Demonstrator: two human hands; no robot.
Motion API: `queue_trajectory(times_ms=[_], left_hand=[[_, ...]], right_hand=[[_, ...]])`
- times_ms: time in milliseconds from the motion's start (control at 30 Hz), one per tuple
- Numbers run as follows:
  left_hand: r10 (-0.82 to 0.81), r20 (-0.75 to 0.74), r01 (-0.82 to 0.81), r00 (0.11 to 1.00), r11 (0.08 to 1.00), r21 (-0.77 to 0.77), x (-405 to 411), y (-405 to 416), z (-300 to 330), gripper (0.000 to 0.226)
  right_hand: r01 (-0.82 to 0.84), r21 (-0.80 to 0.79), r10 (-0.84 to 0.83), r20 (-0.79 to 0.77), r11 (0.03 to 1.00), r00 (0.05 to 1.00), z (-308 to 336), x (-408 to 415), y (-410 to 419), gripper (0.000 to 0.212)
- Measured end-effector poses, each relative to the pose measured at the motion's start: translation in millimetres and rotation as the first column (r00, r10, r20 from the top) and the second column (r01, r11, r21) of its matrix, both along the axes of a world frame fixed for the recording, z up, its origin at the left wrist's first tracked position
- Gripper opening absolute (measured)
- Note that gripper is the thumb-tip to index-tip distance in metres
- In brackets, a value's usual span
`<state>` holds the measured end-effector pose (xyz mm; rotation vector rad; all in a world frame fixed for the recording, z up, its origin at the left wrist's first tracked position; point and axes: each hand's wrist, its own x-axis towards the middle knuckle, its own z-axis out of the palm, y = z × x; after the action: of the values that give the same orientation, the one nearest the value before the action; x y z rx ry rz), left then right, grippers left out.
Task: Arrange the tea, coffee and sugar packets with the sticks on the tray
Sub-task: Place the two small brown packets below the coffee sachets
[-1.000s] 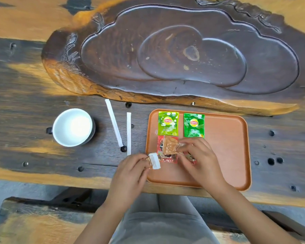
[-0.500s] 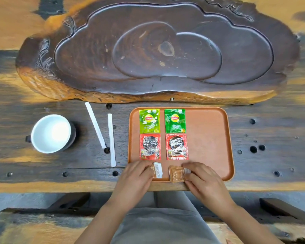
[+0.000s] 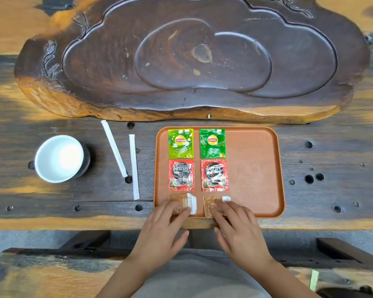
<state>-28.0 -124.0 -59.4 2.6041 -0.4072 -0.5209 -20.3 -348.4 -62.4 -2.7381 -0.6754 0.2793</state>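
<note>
Two brown sugar packets point(image 3: 184, 204) point(image 3: 212, 204) lie on the tray's point(image 3: 258, 168) near edge; we press them flat, left hand point(image 3: 162, 229) and right hand point(image 3: 235, 226) fingers spread open, gripping nothing. Square them under the coffee packets point(image 3: 181, 175); sticks point(image 3: 125, 155) remain on the table

- The orange tray point(image 3: 256, 168) lies on the wooden table point(image 3: 332, 190), in front of a carved dark wood slab point(image 3: 192, 61).
- On the tray's left half: two green tea packets point(image 3: 181, 143) point(image 3: 212, 143), then two red coffee packets point(image 3: 181, 175) point(image 3: 214, 175) nearer the person.
- At the tray's near edge, the left hand point(image 3: 164, 229) presses one brown sugar packet point(image 3: 184, 203); the right hand point(image 3: 237, 229) presses another point(image 3: 211, 204).
- Left of the tray lie two white sticks point(image 3: 114, 149) point(image 3: 134, 166), then a white cup point(image 3: 59, 158).
</note>
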Motion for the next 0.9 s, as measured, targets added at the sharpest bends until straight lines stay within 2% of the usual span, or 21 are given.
queue_trajectory(times_ms=[367, 567, 667, 767, 833, 900], left_hand=[[-0.025, 0.029, 0.024, 0.999, 0.999, 0.030, -2, 0, -1, 0.046], [0.017, 0.041, -0.015, 0.999, 0.999, -0.032, -1, 3, 6, 0.048], [0.114, 0.090, -0.103, 0.989, 0.989, -0.110, 3, 14, 15, 0.047], [0.280, 0.173, -0.260, 0.944, 0.957, -0.131, 18, 34, 24, 0.040], [0.446, 0.204, -0.434, 0.871, 0.895, -0.106, 32, 52, 27, 0.038], [0.607, 0.189, -0.603, 0.772, 0.793, -0.087, 48, 70, 24, 0.032]], right_hand=[[-0.001, -0.127, -0.011, -0.096, 0.992, 0.995, 0, -10, 5, 0.055], [0.036, -0.047, -0.041, -0.111, 0.998, 0.993, 17, -1, 8, 0.050], [0.050, 0.035, -0.047, -0.076, 0.998, 0.996, 30, 12, 18, 0.043], [0.028, 0.086, -0.027, -0.013, 0.996, 1.000, 35, 34, 39, 0.040], [0.001, 0.118, -0.004, 0.030, 0.993, 1.000, 34, 51, 61, 0.037], [-0.044, 0.132, 0.038, 0.054, 0.990, 0.998, 30, 65, 89, 0.034]])
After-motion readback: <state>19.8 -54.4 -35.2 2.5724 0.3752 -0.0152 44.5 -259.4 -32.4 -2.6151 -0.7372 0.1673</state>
